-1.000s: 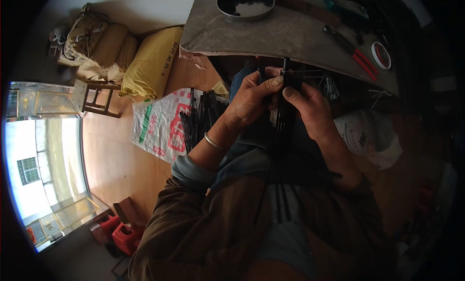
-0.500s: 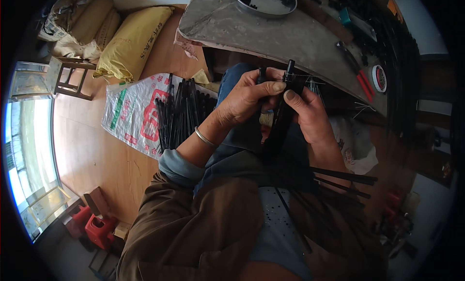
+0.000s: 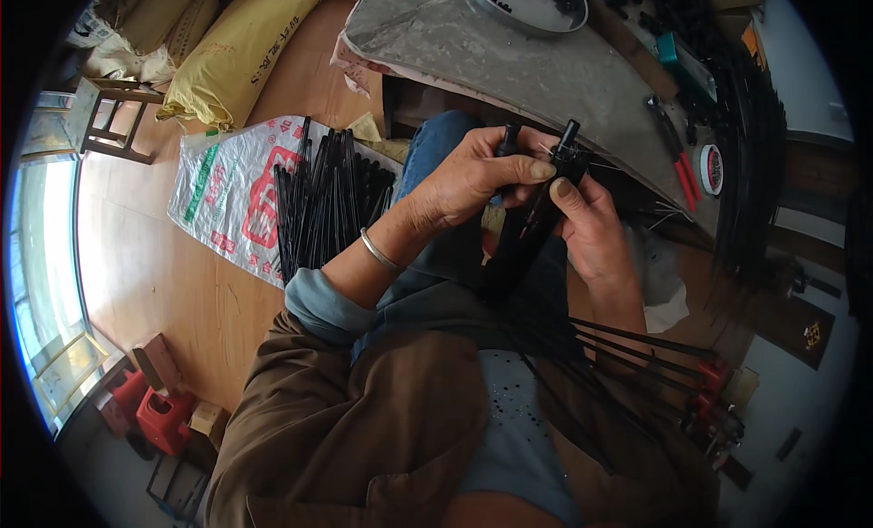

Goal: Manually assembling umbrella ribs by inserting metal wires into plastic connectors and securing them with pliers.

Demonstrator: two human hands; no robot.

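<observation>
My left hand is closed, its thumb pressed on the head of a black rod assembly; a short black cylinder sticks up between its fingers. Beside it my right hand grips the same black rod assembly, thumb on its near side, fingers behind. Thin pale wires stand out around the rod's top. Below the hands the assembly runs down as a dark bundle, and long thin black rods fan out over my lap toward the right. How the parts join is hidden by my fingers.
Many black rods lie on a white printed sack at left. Ahead stands a grey table with a metal bowl, red-handled pliers and a round tin. A yellow sack rests behind a small wooden stool.
The view has shifted a little. Both hands keep their hold on the black rod assembly, and more of the thin black rods show spread at the right of my lap.
</observation>
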